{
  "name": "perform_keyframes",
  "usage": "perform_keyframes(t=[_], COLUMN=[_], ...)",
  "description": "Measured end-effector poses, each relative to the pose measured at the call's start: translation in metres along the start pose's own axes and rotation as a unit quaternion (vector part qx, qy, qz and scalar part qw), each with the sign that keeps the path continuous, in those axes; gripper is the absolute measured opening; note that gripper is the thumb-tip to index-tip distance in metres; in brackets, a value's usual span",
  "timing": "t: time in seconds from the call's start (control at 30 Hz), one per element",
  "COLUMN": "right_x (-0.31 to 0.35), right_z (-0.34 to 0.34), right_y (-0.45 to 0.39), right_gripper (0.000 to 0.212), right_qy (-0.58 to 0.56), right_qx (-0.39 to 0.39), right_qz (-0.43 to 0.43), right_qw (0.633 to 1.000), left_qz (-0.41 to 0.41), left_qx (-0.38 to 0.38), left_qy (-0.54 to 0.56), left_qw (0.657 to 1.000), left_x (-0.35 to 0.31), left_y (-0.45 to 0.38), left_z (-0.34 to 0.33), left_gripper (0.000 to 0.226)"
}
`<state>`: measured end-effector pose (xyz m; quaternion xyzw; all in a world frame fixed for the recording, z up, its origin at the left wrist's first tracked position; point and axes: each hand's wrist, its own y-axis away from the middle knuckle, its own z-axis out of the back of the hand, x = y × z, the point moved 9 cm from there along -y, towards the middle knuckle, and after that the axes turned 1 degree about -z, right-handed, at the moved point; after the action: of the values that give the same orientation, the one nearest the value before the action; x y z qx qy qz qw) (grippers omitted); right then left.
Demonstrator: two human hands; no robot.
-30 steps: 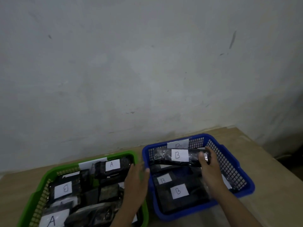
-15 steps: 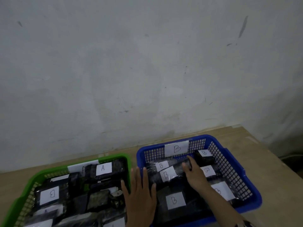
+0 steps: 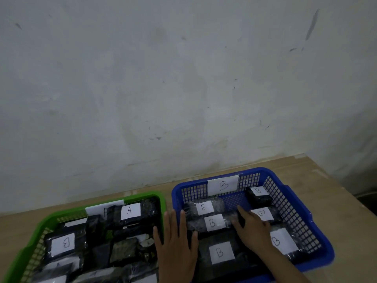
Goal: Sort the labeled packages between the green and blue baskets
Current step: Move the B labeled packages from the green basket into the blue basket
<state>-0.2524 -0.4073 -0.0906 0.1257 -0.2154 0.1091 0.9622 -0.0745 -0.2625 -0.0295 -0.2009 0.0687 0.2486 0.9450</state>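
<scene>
The blue basket (image 3: 302, 209), tagged B on its far wall, holds several black packages with white B labels. My right hand (image 3: 252, 227) lies flat inside it, fingertips against the long B package (image 3: 212, 222) that rests in the basket; the hand grips nothing. My left hand (image 3: 176, 242) rests open, fingers spread, over the two baskets' adjoining rims. The green basket (image 3: 49, 220) on the left holds several black packages, one labelled A (image 3: 130, 211) at the back and one labelled B (image 3: 63, 243) at the left.
Both baskets sit on a wooden table (image 3: 336, 203) pushed against a scuffed white wall (image 3: 183, 88). The table's right edge runs past the blue basket, with a dark floor gap (image 3: 367, 203) beyond it.
A second ago my right hand held the long B package above the blue basket; it now lies in the basket and the hand has let go. The left hand shifted slightly right onto the rims.
</scene>
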Motion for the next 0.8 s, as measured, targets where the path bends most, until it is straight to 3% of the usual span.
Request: perform_keyframes(t=[0.1,0.27,0.37,0.43,0.53,0.63,0.8], right_x=[0.005,0.037,0.077,0.105,0.146,0.178,0.206], right_z=[-0.001,0.012,0.014,0.006,-0.013,-0.037,-0.063], right_y=[0.001,0.018,0.035,0.046,0.063,0.08,0.092], right_gripper=[0.049,0.047,0.044,0.042,0.044,0.045,0.037], right_qy=[0.039,-0.035,-0.093,-0.131,-0.126,-0.103,-0.02], right_qx=[0.04,-0.029,-0.056,-0.028,-0.001,0.02,0.016], right_qz=[0.007,0.029,0.101,0.136,0.193,0.234,0.272], right_qw=[0.998,0.999,0.989,0.982,0.973,0.967,0.962], left_qz=[0.001,-0.02,0.002,0.029,0.056,0.081,0.095], left_qx=[0.026,0.159,0.114,0.108,0.038,0.052,0.155], left_qy=[0.012,0.055,0.077,0.111,0.091,0.107,0.119], left_qw=[1.0,0.986,0.99,0.987,0.994,0.99,0.976], left_x=[-0.002,-0.001,0.03,0.058,0.102,0.145,0.178], left_y=[-0.001,0.003,0.004,0.007,0.004,-0.001,-0.014], left_z=[0.001,0.008,0.025,0.033,0.064,0.069,0.048], left_gripper=[0.058,0.062,0.045,0.036,0.025,0.025,0.032])
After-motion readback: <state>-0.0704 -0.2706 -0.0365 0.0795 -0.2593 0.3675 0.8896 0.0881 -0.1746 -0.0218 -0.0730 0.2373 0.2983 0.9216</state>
